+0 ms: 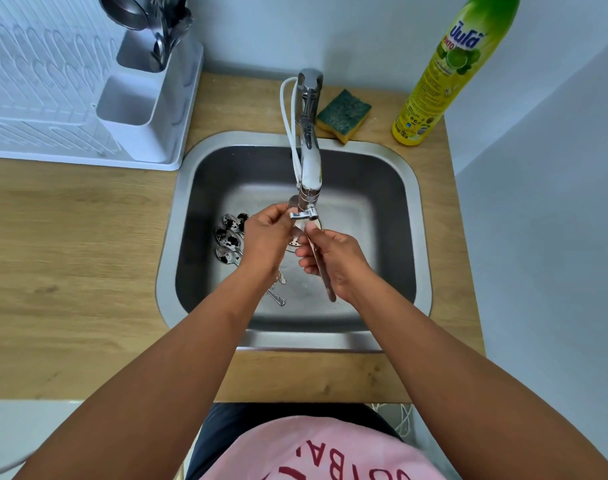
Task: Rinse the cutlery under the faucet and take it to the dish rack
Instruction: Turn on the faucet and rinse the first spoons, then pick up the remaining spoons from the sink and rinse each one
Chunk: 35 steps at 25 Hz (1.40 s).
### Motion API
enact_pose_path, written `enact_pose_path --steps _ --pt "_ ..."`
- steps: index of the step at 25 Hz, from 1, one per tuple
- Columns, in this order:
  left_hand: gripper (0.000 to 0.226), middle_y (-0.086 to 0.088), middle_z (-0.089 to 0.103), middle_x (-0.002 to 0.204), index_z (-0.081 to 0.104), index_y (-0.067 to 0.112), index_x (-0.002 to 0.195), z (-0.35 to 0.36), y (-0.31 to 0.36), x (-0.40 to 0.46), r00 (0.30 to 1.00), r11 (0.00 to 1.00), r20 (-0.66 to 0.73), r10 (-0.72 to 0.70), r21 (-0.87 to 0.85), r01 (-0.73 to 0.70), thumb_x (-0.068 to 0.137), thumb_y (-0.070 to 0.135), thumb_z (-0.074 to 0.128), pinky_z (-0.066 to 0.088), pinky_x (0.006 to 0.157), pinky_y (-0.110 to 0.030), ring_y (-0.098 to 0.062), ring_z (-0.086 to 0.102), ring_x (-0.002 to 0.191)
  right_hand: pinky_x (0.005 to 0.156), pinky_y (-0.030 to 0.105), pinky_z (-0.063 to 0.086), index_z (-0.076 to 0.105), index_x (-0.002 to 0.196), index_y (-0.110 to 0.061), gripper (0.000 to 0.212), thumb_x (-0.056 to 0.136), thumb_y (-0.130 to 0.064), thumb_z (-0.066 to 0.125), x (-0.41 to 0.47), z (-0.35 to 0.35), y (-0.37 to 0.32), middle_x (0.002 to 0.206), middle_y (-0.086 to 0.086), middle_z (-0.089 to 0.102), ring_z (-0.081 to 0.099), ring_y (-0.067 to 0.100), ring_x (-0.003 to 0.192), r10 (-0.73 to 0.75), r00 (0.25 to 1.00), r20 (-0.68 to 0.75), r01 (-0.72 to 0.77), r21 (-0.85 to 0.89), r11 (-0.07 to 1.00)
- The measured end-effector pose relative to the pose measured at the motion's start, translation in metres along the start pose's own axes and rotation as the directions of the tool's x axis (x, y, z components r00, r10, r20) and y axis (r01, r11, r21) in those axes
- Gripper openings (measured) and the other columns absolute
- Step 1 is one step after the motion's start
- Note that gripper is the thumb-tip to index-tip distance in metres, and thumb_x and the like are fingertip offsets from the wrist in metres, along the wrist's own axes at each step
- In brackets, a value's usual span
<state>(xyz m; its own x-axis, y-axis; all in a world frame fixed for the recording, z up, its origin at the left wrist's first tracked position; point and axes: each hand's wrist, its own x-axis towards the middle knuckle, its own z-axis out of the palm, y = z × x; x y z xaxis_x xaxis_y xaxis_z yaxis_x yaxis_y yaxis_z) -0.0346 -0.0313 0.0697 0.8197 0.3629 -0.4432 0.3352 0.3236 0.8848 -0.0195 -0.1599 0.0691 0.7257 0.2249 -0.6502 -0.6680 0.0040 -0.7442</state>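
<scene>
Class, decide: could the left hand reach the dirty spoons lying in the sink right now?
Probably yes: the left hand hovers right beside the dirty spoons, nothing lies between, though it is busy on the spoon.

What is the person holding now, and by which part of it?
One metal spoon. The right hand holds it by the handle; the left hand has its fingers at the bowl end, under the chrome faucet.

Both arms are bare all the way up, no sleeves in view; the left hand (266,237) and right hand (333,261) have no rings, watch or gloves that I can spot; nails look short, though it's a bit blurry. Down below there's a pink top (316,452) with dark red block lettering, only partly readable; dark bottoms (219,431) peek out behind it.
</scene>
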Motion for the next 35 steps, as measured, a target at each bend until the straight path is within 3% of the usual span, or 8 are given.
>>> enact_pose_path --steps 4,8,14,17,22,28,32,35 --pt "0.012 -0.017 0.080 0.085 0.082 0.004 0.097 -0.008 0.000 0.001 0.991 0.990 0.101 0.091 0.102 -0.101 0.085 0.004 0.077 0.060 0.070 -0.032 -0.020 0.071 0.070 0.068 0.031 0.059 0.073 0.098 -0.007 0.018 0.095 -0.024 0.071 0.002 -0.007 0.002 0.079 0.008 0.078 0.070 0.017 0.066 -0.018 0.998 0.067 0.018 0.014 1.000" --pt "0.021 -0.013 0.081 0.099 0.077 0.001 0.110 -0.036 -0.015 0.012 0.943 0.964 0.241 -0.231 -0.077 0.256 0.091 0.003 0.068 0.063 0.076 -0.034 -0.023 0.077 0.082 0.075 0.037 0.058 0.077 0.083 -0.005 0.013 0.087 -0.018 0.078 0.009 -0.025 0.017 0.074 0.006 0.077 0.067 0.017 0.066 -0.201 0.975 -0.093 0.164 -0.307 0.937" --pt "0.021 -0.016 0.077 0.077 0.077 0.000 0.090 -0.052 -0.069 0.047 0.893 0.759 -0.369 -0.257 0.495 0.423 0.092 0.014 0.062 0.066 0.072 -0.043 -0.031 0.076 0.068 0.076 0.037 0.060 0.078 0.073 -0.017 0.015 0.086 -0.025 0.077 0.048 -0.058 0.034 0.070 -0.001 0.076 0.073 0.026 0.076 -0.268 0.905 -0.330 0.001 -0.630 0.777" --pt "0.036 -0.015 0.078 0.094 0.077 0.005 0.093 -0.049 -0.077 0.054 0.887 0.591 -0.435 -0.156 0.678 0.437 0.085 0.039 0.067 0.062 0.081 -0.036 -0.029 0.076 0.081 0.075 0.028 0.054 0.074 0.072 -0.018 0.015 0.088 -0.022 0.074 0.066 -0.067 0.039 0.069 -0.001 0.072 0.071 0.023 0.078 -0.238 0.889 -0.392 -0.094 -0.664 0.742" --pt "0.041 -0.016 0.077 0.103 0.073 0.009 0.100 -0.039 -0.077 0.066 0.908 0.522 -0.415 -0.049 0.765 0.378 0.082 0.046 0.075 0.058 0.078 -0.037 -0.038 0.072 0.097 0.071 0.022 0.046 0.080 0.078 -0.014 0.016 0.085 -0.028 0.076 0.083 -0.079 0.042 0.082 0.004 0.078 0.070 0.022 0.080 -0.161 0.834 -0.527 -0.240 -0.611 0.755" --pt "0.025 -0.015 0.077 0.091 0.072 0.005 0.093 -0.039 -0.072 0.081 0.912 0.523 -0.395 -0.111 0.757 0.392 0.081 0.026 0.072 0.049 0.067 -0.028 -0.033 0.075 0.089 0.073 0.020 0.042 0.081 0.084 -0.012 0.015 0.086 -0.027 0.079 0.085 -0.080 0.042 0.092 0.012 0.079 0.070 0.027 0.089 -0.158 0.806 -0.571 -0.270 -0.592 0.759" --pt "0.016 -0.005 0.066 0.041 0.071 -0.003 0.072 -0.041 -0.072 0.080 0.885 0.699 -0.340 -0.318 0.547 0.461 0.084 0.005 0.065 0.047 0.033 -0.021 -0.015 0.062 0.031 0.067 0.024 0.041 0.076 0.078 -0.006 0.023 0.088 -0.026 0.073 0.082 -0.079 0.043 0.084 0.019 0.075 0.069 0.034 0.082 -0.210 0.819 -0.534 -0.274 -0.686 0.674" --pt "0.017 -0.008 0.064 0.046 0.067 -0.001 0.074 -0.033 -0.066 0.059 0.904 0.825 -0.207 -0.375 0.370 0.427 0.089 0.005 0.071 0.047 0.033 -0.024 -0.016 0.060 0.031 0.077 0.034 0.051 0.073 0.097 -0.004 0.026 0.094 -0.029 0.066 0.074 -0.077 0.041 0.102 0.020 0.074 0.069 0.041 0.099 -0.263 0.831 -0.490 -0.291 -0.786 0.545"
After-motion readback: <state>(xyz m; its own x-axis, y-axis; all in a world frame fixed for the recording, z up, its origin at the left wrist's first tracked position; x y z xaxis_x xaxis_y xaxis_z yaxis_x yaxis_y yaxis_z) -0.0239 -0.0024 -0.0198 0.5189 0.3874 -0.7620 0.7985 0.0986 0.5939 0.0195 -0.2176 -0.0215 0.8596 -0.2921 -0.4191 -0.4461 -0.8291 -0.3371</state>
